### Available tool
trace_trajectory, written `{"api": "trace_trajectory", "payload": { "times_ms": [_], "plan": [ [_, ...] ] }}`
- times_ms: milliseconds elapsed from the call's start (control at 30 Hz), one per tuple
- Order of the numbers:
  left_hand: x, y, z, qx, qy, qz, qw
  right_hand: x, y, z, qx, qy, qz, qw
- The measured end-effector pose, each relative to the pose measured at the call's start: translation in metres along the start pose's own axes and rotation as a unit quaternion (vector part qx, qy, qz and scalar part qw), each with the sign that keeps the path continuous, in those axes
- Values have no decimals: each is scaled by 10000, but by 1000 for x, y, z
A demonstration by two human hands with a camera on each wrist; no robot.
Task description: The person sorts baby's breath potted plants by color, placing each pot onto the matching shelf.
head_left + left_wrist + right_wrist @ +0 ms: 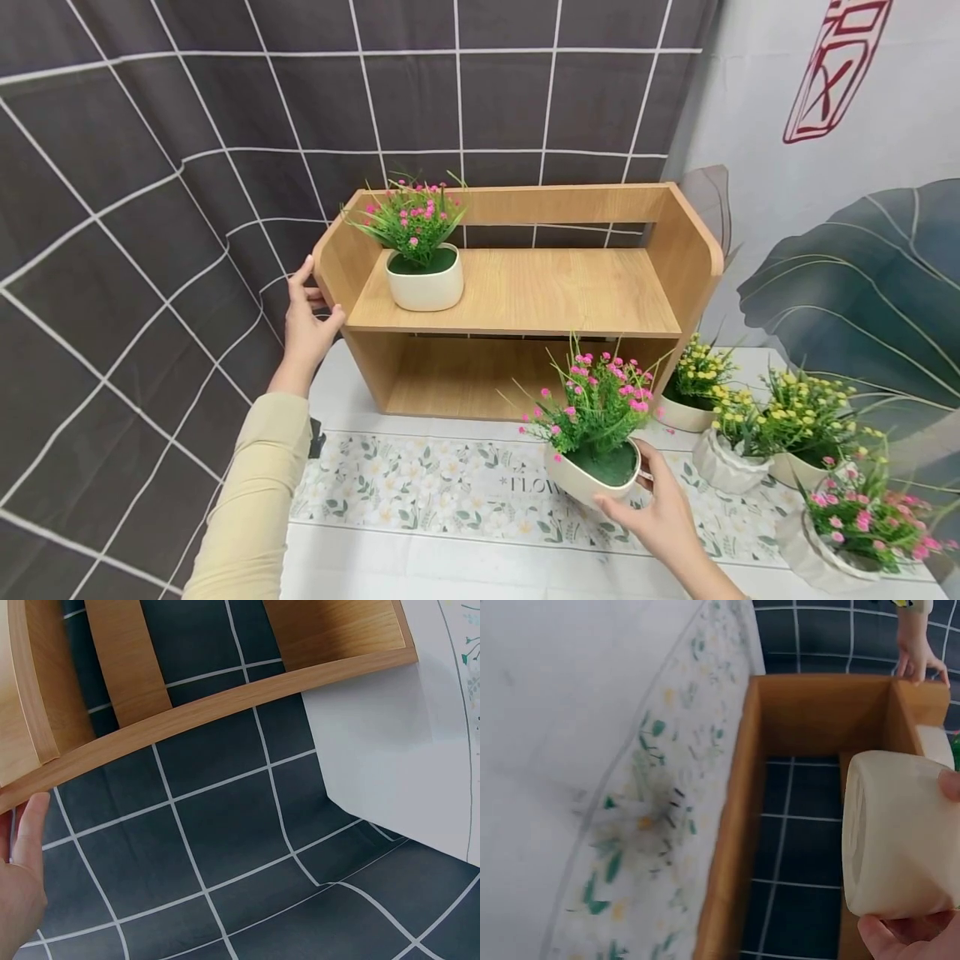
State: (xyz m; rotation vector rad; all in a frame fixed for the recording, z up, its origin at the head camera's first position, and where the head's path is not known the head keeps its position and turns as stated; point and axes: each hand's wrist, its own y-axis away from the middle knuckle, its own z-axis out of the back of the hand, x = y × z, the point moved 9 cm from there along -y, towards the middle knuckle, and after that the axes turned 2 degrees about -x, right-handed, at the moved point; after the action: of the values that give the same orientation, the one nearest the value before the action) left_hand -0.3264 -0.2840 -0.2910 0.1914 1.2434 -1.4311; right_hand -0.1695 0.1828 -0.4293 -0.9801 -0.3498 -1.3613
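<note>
My right hand [663, 508] holds a potted plant with pink flowers [600, 400] above the table in front of the shelf, thumb and fingers on its cream pot. In the right wrist view the underside of that pot [907, 840] shows, tilted, with fingertips on its side. My left hand [303, 329] rests against the outer left side of a two-tier wooden shelf [570, 283]; in the left wrist view its thumb [34, 825] lies at the panel's edge. A similar potted plant with pink flowers [423, 283] stands on the upper tier at the left.
Several potted plants stand to the right of the shelf: yellow-flowered ones [806, 417] and a pink-flowered one in a ridged white pot [825, 554]. A floral printed strip [412, 487] crosses the white table. Dark gridded cloth [510, 100] hangs close behind and left.
</note>
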Motion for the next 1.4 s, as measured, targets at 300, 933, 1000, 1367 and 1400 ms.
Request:
{"api": "trace_trajectory", "payload": {
  "times_ms": [300, 933, 1000, 1367, 1400],
  "plan": [
    [-1, -1, 0, -13, 33, -49, 10000, 24, -21, 14, -92, -109, 394, 9991],
    [-1, 0, 1, 26, 135, -94, 9999, 62, -64, 28, -78, -465, 744, 9961],
    [-2, 0, 0, 17, 153, -94, 9998, 64, -68, 28, -15, -488, 698, 9964],
    [-3, -2, 1, 278, 235, -82, 9993, 70, -90, 29, -18, -430, 498, 9978],
    [-2, -2, 1, 318, 217, -65, 9992, 71, -92, 29, -11, -423, 497, 9979]
  ]
}}
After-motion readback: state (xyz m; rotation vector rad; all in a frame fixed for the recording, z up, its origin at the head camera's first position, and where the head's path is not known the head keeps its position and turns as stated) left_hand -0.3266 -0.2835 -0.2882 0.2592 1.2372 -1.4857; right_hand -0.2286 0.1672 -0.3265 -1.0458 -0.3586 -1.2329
